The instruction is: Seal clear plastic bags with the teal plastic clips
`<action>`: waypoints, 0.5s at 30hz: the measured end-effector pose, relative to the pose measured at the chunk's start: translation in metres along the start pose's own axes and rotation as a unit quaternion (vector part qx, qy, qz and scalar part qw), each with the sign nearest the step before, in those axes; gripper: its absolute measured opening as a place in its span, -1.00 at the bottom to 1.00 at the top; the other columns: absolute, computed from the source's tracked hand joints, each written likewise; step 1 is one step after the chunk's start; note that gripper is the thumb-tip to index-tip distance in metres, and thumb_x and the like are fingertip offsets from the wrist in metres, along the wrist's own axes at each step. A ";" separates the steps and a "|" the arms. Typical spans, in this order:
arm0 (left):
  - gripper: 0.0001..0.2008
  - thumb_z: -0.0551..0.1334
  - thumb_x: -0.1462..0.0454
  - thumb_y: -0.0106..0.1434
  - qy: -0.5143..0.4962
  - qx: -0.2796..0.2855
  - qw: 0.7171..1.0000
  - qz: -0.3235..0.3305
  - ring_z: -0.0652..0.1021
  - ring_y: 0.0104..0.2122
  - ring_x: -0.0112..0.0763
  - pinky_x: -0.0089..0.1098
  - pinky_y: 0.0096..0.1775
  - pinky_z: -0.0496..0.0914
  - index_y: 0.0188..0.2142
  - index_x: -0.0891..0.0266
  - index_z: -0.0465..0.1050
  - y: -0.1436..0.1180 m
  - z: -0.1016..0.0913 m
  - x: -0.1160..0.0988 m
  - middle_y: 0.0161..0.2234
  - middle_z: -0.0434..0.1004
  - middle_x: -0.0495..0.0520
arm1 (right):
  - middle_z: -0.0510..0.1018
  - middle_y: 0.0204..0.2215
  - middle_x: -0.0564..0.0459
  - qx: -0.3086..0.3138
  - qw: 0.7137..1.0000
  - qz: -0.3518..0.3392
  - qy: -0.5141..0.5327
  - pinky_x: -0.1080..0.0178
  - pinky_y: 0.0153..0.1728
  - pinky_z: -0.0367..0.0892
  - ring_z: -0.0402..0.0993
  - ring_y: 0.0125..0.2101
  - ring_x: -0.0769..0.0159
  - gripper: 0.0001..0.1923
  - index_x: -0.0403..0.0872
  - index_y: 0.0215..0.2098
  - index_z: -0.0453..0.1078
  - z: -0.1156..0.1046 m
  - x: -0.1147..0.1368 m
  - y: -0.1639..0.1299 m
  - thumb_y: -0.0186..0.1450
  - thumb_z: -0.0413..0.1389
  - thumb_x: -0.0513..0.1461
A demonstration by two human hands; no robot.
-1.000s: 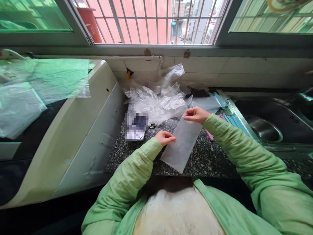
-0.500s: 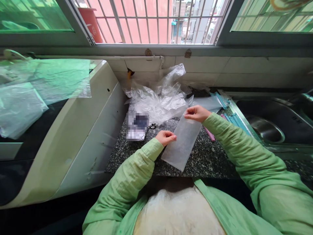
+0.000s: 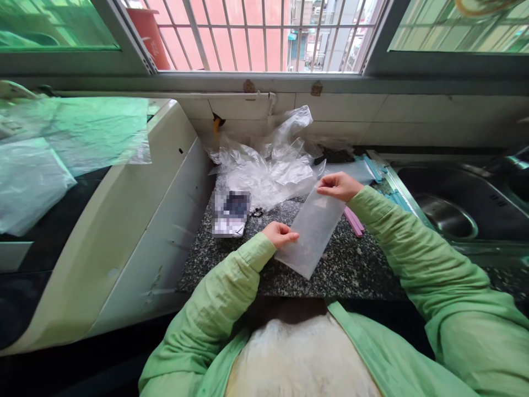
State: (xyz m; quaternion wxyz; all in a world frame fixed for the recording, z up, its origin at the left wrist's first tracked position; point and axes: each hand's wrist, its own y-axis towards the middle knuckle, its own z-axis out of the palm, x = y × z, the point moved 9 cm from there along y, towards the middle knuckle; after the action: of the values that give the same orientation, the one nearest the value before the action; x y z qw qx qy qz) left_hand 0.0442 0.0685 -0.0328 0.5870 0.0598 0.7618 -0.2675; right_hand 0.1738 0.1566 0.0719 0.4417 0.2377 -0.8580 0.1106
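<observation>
A flat, frosted clear plastic bag (image 3: 313,231) is stretched at a slant between my hands, above the speckled dark countertop (image 3: 355,275). My left hand (image 3: 281,235) pinches its left edge between thumb and fingers. At the bag's upper right corner, my right hand (image 3: 339,186) is closed on it in a pinch. Just behind lies a heap of crumpled clear plastic (image 3: 268,171). Pink strips (image 3: 354,221) rest on the counter below my right wrist. Teal strips (image 3: 397,198) lie farther right, partly hidden by my sleeve.
A blurred-out flat object (image 3: 231,214) lies left of my hands, beside a small dark chain (image 3: 257,212). The pale machine (image 3: 144,220) with plastic sheets (image 3: 103,129) on it borders the left. A metal sink (image 3: 446,215) is on the right, a barred window (image 3: 264,36) ahead.
My right hand has moved slightly up and right with its corner of the bag. The bag's lower end has risen a little. More of the pink strips shows.
</observation>
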 end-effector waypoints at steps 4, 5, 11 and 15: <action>-0.61 0.32 0.05 -0.21 -0.011 0.000 1.000 0.000 0.14 -0.72 -0.65 -0.50 -0.62 -0.02 -0.62 0.42 0.48 0.001 0.000 0.001 -0.78 0.26 -0.07 | 0.29 -0.68 0.15 -0.001 1.000 0.007 0.011 0.36 -0.57 0.12 0.16 -0.61 0.50 -0.56 -0.13 -0.65 0.23 -0.001 -0.002 0.000 -0.11 0.15 0.08; -0.61 0.32 0.05 -0.22 -0.013 -0.002 1.000 -0.001 0.15 -0.71 -0.65 -0.50 -0.62 -0.01 -0.62 0.42 0.48 0.001 0.000 0.000 -0.78 0.27 -0.07 | 0.29 -0.68 0.15 -0.002 1.000 0.007 0.013 0.36 -0.58 0.12 0.16 -0.61 0.50 -0.56 -0.13 -0.65 0.23 -0.001 -0.003 0.000 -0.11 0.15 0.08; -0.58 0.32 0.02 -0.22 -0.014 -0.009 1.000 -0.009 0.11 -0.73 -0.67 -0.50 -0.62 -0.05 -0.63 0.43 0.48 -0.001 0.000 -0.003 -0.82 0.19 -0.10 | 0.28 -0.69 0.15 -0.012 1.000 -0.001 -0.006 0.36 -0.59 0.08 0.12 -0.62 0.51 -0.57 -0.14 -0.65 0.25 -0.004 -0.003 0.001 -0.10 0.14 0.07; -0.52 0.29 -0.03 -0.18 0.024 -0.004 1.000 -0.007 0.02 -0.75 -0.69 -0.48 -0.63 -0.12 -0.60 0.44 0.49 -0.002 0.000 -0.004 -0.85 0.03 -0.16 | 0.26 -0.69 0.15 -0.011 1.000 0.000 -0.012 0.36 -0.59 0.07 0.11 -0.62 0.51 -0.57 -0.14 -0.65 0.26 -0.006 -0.003 0.000 -0.11 0.13 0.07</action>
State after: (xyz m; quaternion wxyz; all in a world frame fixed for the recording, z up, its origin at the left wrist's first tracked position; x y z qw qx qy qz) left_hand 0.0450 0.0676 -0.0290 0.5668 0.0582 0.7771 -0.2671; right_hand 0.1791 0.1600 0.0730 0.4336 0.2347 -0.8645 0.0982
